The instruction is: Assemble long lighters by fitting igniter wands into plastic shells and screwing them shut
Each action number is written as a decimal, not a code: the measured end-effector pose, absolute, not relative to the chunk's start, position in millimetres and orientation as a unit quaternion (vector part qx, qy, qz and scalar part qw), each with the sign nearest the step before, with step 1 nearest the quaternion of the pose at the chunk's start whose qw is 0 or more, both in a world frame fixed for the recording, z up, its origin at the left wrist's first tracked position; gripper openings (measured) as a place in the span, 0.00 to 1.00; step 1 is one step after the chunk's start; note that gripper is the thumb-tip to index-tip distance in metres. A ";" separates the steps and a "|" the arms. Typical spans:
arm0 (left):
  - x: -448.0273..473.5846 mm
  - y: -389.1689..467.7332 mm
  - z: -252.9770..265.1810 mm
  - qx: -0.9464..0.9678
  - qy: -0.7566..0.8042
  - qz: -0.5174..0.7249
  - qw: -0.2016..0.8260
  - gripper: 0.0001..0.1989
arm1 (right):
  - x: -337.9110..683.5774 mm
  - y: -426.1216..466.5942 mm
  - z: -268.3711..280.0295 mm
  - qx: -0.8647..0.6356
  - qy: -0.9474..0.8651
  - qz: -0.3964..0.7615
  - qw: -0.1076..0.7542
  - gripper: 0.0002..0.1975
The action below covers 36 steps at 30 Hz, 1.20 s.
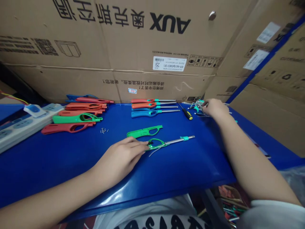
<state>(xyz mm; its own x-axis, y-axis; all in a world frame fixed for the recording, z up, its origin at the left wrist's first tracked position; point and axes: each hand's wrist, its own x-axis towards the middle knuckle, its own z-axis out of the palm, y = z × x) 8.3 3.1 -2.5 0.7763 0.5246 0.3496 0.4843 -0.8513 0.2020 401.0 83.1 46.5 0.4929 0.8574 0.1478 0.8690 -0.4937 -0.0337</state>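
My left hand (126, 152) is closed on the handle end of a green lighter half (157, 143), low over the blue table. A metal tube (176, 140) with a teal piece (184, 138) near its tip extends right from it, and a thin wire hangs below. Just behind lies a matching green handle shell (144, 131). At the back right, my right hand (215, 108) reaches into a pile of small teal parts and wires (197, 106). Its fingertips are bent into the pile, and what they pinch, if anything, is hidden.
Several long-nosed lighters (156, 112) lie by the cardboard wall (133, 47). A black-and-yellow screwdriver (187, 114) rests beside the pile. Loose handle shells (71, 128), small pins (104, 130) and a white power strip (30, 125) occupy the left. A phone-like object (259, 149) lies right.
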 end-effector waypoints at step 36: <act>8.3 3.0 1.5 0.933 0.305 0.174 0.081 0.13 | 375.6 78.0 54.3 -0.756 -0.643 0.042 0.117 0.10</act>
